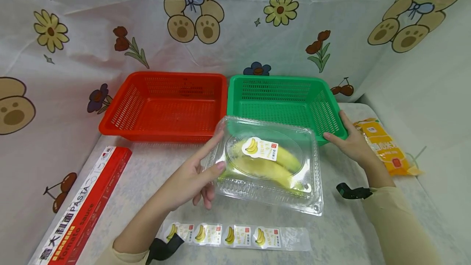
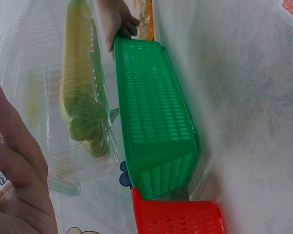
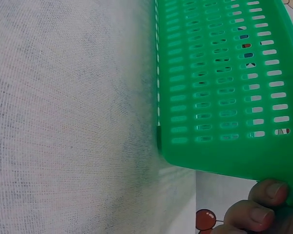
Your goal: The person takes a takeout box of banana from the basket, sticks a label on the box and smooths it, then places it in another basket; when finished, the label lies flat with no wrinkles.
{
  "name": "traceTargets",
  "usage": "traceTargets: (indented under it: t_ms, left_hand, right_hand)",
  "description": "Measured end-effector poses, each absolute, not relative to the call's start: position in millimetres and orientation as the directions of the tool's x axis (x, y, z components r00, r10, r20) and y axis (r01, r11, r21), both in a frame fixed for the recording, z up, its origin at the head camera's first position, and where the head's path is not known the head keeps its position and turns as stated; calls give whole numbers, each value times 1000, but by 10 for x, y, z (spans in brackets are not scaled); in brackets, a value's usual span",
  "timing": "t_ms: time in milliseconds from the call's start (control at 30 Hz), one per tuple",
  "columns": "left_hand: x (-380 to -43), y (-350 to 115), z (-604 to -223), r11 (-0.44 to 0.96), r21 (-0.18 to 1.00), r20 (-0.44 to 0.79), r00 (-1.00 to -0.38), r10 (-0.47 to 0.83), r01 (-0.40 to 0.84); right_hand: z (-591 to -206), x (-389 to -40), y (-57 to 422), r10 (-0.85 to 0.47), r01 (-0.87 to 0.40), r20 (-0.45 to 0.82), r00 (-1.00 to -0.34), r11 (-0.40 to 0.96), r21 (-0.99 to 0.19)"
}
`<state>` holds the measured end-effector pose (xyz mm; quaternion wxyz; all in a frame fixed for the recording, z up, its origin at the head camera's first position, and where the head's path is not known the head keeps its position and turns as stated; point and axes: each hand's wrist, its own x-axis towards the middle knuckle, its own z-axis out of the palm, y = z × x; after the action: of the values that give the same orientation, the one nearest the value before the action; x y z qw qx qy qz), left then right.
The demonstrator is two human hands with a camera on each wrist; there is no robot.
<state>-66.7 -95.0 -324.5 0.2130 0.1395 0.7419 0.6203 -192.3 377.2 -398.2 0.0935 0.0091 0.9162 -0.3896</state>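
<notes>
A clear plastic clamshell box [image 1: 270, 191] with bananas [image 1: 257, 167] inside is held above the table in my left hand [image 1: 187, 183], which grips its left end between thumb and fingers. On its lid sits a white banana label [image 1: 260, 148]. My right hand [image 1: 351, 140] holds the front right corner of the green basket [image 1: 281, 80], thumb on the rim; its curled fingers [image 3: 263, 200] show at that corner in the right wrist view. In the left wrist view, the box [image 2: 44, 117] hangs beside the basket's front wall [image 2: 154, 92].
Left of the green basket stands a red basket [image 1: 180, 113]. A red pasta box [image 1: 84, 207] lies at the left, and an orange packet [image 1: 386, 146] lies at the right. Along the front is a strip of banana labels [image 1: 235, 236]. Behind rises a bear-patterned cloth [image 1: 239, 52].
</notes>
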Motion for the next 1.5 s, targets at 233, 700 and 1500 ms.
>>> traceTargets:
  t_ms: [233,700,1500]
  left_hand:
    - [-887,-844,-3181,181,981,-151,-872,465,-73]
    - [-1398,-604,-3071,163,985,-124,-907,403,-63]
    - [-1962,-170,-3049,121,985,-159,-929,333,-125]
  right_hand:
    - [-3994,-1923,3782,-62,75,-160,-985,686,-724]
    - [-3977,-1893,3757,-58,60,-137,-989,687,-724]
    - [-4007,-1903,3780,-54,71,-147,-988,682,-728]
